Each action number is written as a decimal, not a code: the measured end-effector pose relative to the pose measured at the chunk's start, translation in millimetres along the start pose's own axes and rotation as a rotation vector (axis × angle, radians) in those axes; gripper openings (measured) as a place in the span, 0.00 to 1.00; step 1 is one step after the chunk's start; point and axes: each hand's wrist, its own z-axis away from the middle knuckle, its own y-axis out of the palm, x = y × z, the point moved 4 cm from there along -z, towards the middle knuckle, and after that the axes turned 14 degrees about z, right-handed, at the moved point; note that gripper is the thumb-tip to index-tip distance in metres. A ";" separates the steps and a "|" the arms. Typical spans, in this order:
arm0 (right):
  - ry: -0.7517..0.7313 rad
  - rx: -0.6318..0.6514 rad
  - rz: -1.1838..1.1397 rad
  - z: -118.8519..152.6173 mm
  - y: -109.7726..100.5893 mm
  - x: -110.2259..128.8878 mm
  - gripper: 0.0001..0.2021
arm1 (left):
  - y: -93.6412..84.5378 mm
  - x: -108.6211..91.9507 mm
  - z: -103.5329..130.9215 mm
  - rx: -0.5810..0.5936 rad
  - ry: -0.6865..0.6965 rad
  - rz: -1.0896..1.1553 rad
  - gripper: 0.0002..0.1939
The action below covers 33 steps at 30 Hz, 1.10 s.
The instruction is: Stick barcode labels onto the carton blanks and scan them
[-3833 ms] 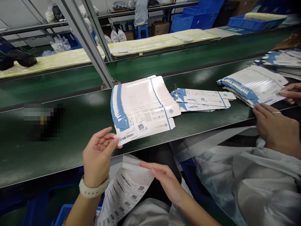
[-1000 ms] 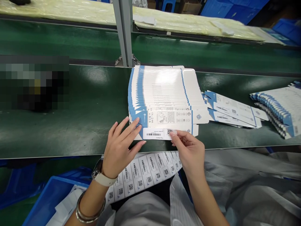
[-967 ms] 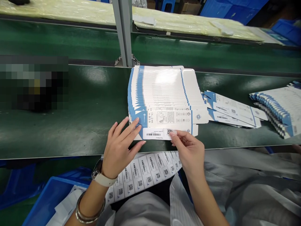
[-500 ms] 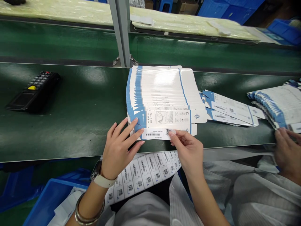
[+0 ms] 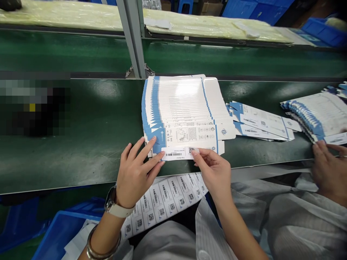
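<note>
Nearest, a blue bin with crumpled white paper in it stands low at the left, and a sheet of printed labels drapes across the lap, apparently to be within easy reach of both hands.

Just above, at the tabletop edge, the right hand has a pinching grip, thumb over fingers, on the QR-code end of 1 white label; holding just that end seems to leave its face uncovered. The label lies along the near edge of the front carton; whether it is stuck down, I cannot tell. The left hand clasps nothing: its spread fingertips rest on the carton's blue end and beside the label, probably to steady both.

Behind, flat cartons overlap in a fan, perhaps so each near strip stays exposed. To their right lie a few loose cartons, then another fan near a co-worker's hand.

Farther back rises 1 metal post.
</note>
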 end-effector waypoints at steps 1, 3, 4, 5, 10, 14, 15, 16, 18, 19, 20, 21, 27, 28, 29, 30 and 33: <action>-0.006 0.000 0.014 -0.1 0.0 -0.2 0.08 | 0.1 -0.1 -0.2 -0.003 0.001 -0.002 0.13; -0.020 0.002 0.046 -0.3 -0.1 0.3 0.08 | -0.1 -0.1 -0.5 -0.011 0.006 -0.001 0.13; -0.027 0.004 0.061 -0.3 -0.2 0.8 0.09 | -0.2 0.1 -0.7 -0.013 0.008 0.001 0.13; -0.033 0.005 0.074 -0.3 -0.2 1.4 0.09 | -0.3 0.4 -0.8 -0.015 0.012 0.003 0.13; -0.067 -0.011 0.114 0.2 -0.7 4.3 0.08 | 0.0 1.4 -1.1 -0.017 0.022 -0.017 0.14; -0.081 -0.001 0.118 -0.1 -0.9 5.5 0.08 | 0.3 -3.1 -0.8 -0.045 0.051 -0.077 0.14; -0.080 0.011 0.117 -0.6 -0.8 5.6 0.08 | 1.0 -5.9 -0.2 -0.046 0.068 -0.096 0.14; -0.078 0.020 0.117 -1.2 -0.8 5.6 0.08 | 2.2 -9.3 0.7 -0.042 0.088 -0.112 0.15; -0.072 0.037 0.123 -2.6 -0.6 5.0 0.08 | 6.4 -16.6 3.4 -0.013 0.106 -0.135 0.20; -0.070 0.043 0.124 -3.4 -0.5 4.5 0.09 | 9.3 -20.0 5.0 0.009 0.098 -0.143 0.23; -0.066 0.046 0.124 -4.0 -0.4 3.8 0.09 | 12.5 -23.0 6.7 0.029 0.081 -0.151 0.27; -0.064 0.048 0.123 -4.6 -0.2 3.0 0.09 | 15.9 -25.7 8.3 0.047 0.058 -0.160 0.31; -0.080 0.064 0.086 -5.6 1.3 1.8 0.09 | 33.6 -37.8 7.6 0.077 -0.059 -0.154 0.42; -0.083 0.069 0.081 -5.8 1.4 2.0 0.09 | 36.2 -40.0 5.3 0.074 -0.067 -0.147 0.43; -0.086 0.075 0.076 -6.1 1.5 2.3 0.09 | 38.7 -42.6 2.6 0.074 -0.069 -0.140 0.43; -0.088 0.080 0.070 -6.4 1.5 2.4 0.09 | 41.3 -45.5 -0.1 0.075 -0.067 -0.135 0.43; -0.093 0.079 0.045 -7.7 0.9 2.2 0.09 | 47.9 -54.0 -6.8 0.086 -0.050 -0.137 0.41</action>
